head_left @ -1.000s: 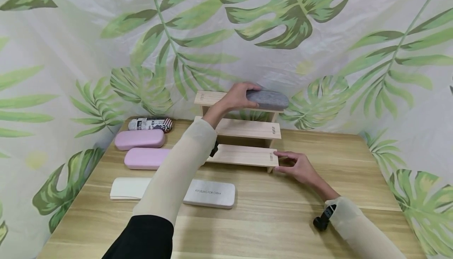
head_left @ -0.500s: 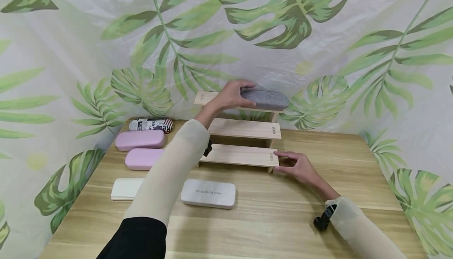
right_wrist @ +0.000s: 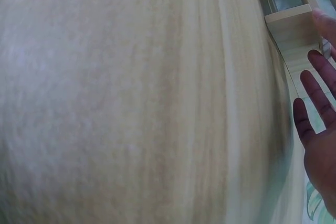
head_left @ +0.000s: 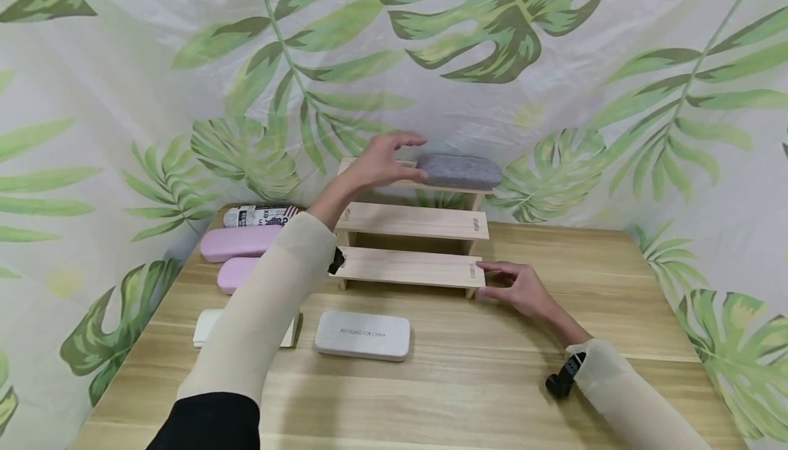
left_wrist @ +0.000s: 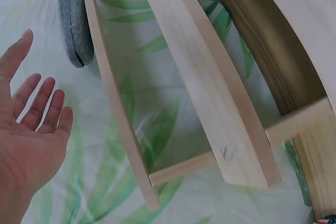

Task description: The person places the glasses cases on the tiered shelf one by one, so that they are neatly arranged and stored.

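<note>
A grey fabric glasses case (head_left: 458,171) lies on the right part of the top tier of a three-step wooden display shelf (head_left: 406,267). My left hand (head_left: 382,159) is just left of the case, thumb and fingers spread. The left wrist view shows that hand's palm (left_wrist: 31,135) holding nothing, with a gap to the grey case (left_wrist: 76,19). At the right end of the lowest tier, my right hand (head_left: 517,290) holds the board's end between thumb and index finger. Its other fingers (right_wrist: 315,90) stretch out free in the right wrist view.
A white case (head_left: 362,336) with printed letters lies in front of the shelf. Two pink cases (head_left: 237,243) and a patterned cylindrical case (head_left: 258,215) lie at the left. An off-white case (head_left: 206,325) is partly hidden by my left forearm. A leaf-print cloth hangs behind the table.
My left hand has let go of the grey case and drawn away to the left. The case stays on the top tier. My right hand has kept its place at the shelf's end.
</note>
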A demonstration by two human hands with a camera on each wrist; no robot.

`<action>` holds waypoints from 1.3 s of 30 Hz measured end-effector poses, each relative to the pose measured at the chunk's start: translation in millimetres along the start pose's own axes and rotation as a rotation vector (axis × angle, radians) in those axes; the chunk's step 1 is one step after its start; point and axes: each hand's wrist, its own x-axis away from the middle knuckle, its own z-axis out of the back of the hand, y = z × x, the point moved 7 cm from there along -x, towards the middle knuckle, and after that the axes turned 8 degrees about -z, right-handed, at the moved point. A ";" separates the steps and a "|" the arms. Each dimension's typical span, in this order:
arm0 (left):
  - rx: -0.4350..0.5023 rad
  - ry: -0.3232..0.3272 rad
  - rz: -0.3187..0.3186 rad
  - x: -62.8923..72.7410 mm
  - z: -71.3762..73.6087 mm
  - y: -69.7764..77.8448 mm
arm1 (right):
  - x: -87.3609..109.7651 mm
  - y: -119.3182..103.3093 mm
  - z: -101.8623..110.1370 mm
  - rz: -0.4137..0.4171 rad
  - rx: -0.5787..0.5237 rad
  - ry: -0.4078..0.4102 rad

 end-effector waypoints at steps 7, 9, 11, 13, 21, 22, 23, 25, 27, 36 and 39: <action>-0.019 0.002 -0.031 17.8 9.5 8.0 | -1.4 0.7 0.6 0.012 0.004 0.000; -0.016 0.006 -0.040 23.2 12.3 10.3 | -1.5 0.7 0.6 0.011 0.007 -0.001; -0.015 0.010 -0.058 28.1 14.7 13.4 | -1.1 1.3 1.1 0.004 0.010 -0.002; -0.024 0.014 -0.079 32.3 16.5 16.4 | -0.4 0.6 1.1 0.002 0.009 -0.006; -0.077 0.029 -0.171 48.3 23.3 31.7 | 0.3 -0.7 1.4 -0.003 0.011 -0.005; -0.079 0.030 -0.177 51.1 24.3 33.8 | -0.1 -0.5 1.6 -0.004 0.014 -0.002; -0.084 0.030 -0.184 53.8 25.1 35.8 | -0.5 -0.4 1.6 -0.007 0.020 0.001; -0.090 0.026 -0.193 59.6 26.2 39.5 | -1.1 -0.1 1.9 -0.011 0.027 0.002; -0.093 0.018 -0.195 64.9 26.2 41.6 | -1.5 0.6 2.2 -0.015 0.032 0.000; -0.093 -0.006 -0.243 84.2 23.1 48.3 | -1.1 -0.3 4.6 -0.015 0.029 0.005; -0.107 -0.021 -0.227 92.0 20.4 47.4 | -1.5 -1.1 3.8 -0.009 0.034 0.001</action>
